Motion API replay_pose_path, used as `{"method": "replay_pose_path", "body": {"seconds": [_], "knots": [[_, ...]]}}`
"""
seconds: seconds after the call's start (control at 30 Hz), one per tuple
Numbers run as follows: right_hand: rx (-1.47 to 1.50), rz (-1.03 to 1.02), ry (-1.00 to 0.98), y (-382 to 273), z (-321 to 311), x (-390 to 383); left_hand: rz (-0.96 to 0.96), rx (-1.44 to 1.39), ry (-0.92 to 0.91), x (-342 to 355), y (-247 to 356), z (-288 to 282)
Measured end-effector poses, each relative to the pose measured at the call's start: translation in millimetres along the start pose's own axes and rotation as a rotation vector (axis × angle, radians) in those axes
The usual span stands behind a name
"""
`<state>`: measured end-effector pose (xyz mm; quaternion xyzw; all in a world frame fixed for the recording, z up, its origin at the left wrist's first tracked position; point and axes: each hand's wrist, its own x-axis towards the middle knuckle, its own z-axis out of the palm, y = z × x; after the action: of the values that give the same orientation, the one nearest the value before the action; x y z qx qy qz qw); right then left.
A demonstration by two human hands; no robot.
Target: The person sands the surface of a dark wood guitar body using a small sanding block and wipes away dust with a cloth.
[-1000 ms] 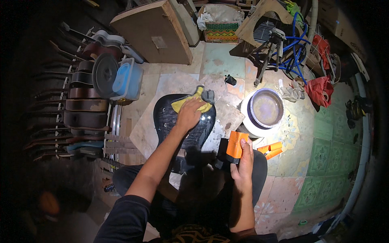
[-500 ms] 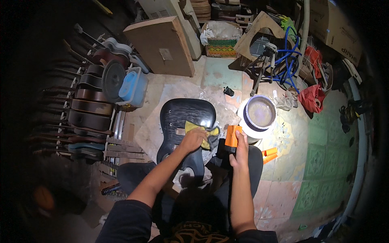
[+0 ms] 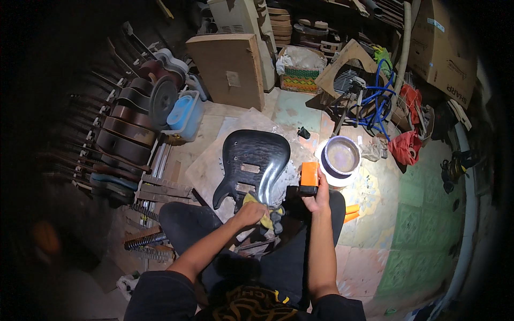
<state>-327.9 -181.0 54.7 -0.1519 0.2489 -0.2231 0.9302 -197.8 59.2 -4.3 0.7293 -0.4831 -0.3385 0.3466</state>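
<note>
A black electric guitar body (image 3: pixel 245 147) with visible wood grain lies flat in front of me, its horn end toward my knees. My left hand (image 3: pixel 249 214) is closed on a yellow and grey cloth (image 3: pixel 272 218) at the near right end of the body. A wet-looking glossy streak runs down the body's right side. To the right of the body, my right hand (image 3: pixel 319 197) grips an orange block with a black end (image 3: pixel 309 176), held up above my right thigh; what the block is, I cannot tell.
A round bowl (image 3: pixel 342 156) with liquid stands right of the orange block, and orange pieces (image 3: pixel 351 213) lie below it. At left are a rack of guitars (image 3: pixel 126 125) and a blue tub (image 3: pixel 184 113). A blue hose (image 3: pixel 379 109) and a red bag (image 3: pixel 404 147) are at the far right.
My left hand has drawn the cloth from the body's right side down to its near end. The guitar body has turned a little. The orange block is tilted differently, and the view has shifted.
</note>
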Motion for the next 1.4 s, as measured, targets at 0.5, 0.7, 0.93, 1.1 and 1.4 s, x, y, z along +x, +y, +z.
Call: {"method": "replay_pose_path", "body": {"seconds": [0.5,0.7,0.93,1.1,1.4], "knots": [[-0.031,0.032,0.028,-2,4,-2,-0.319,0.069,0.442,-44,102,-51],[-0.002,0.015,0.065,2,11,3,-0.069,0.498,0.377,2,51,27],[0.001,-0.048,0.171,-4,11,-2,0.022,0.706,0.395,112,14,26],[0.013,-0.042,0.244,-12,19,2,0.0,0.66,0.47,184,12,3],[-0.008,-0.066,0.291,-14,11,10,-0.327,0.564,0.701,227,-23,-53]]}}
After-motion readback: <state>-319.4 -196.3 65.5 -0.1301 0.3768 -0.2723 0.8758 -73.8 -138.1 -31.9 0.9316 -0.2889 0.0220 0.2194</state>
